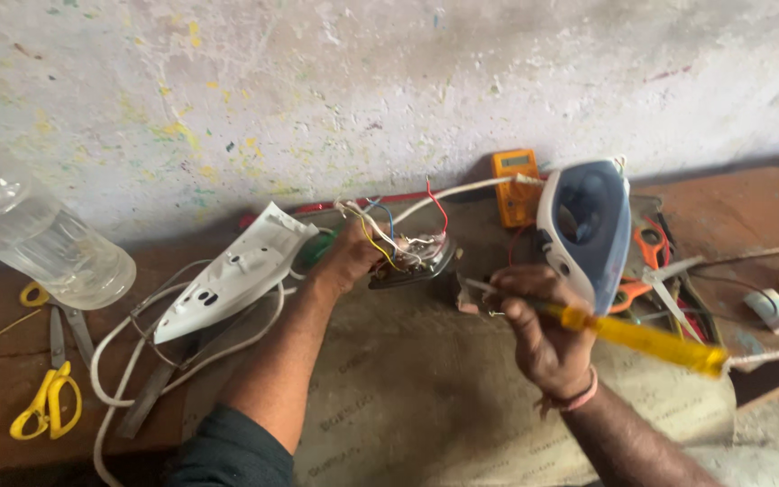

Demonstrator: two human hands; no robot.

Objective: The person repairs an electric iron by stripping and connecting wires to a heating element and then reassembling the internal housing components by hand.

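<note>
My left hand [351, 259] grips a small part with loose red, blue, yellow and white wires [396, 236] sprouting from it, resting on a beige cloth [426, 397]. My right hand [534, 320] is closed around a yellow-handled screwdriver [642, 340], its metal tip pointing left toward the wired part. A blue and white iron housing [588, 225] stands just behind my right hand. A white iron cover [236, 271] lies to the left of my left hand.
An orange multimeter [516, 185] leans on the paint-speckled wall. Yellow-handled scissors [47, 397] and a clear plastic bottle [47, 243] lie at the left. White cable [128, 361] loops across the brown bench. Orange pliers [646, 248] and small tools sit at the right.
</note>
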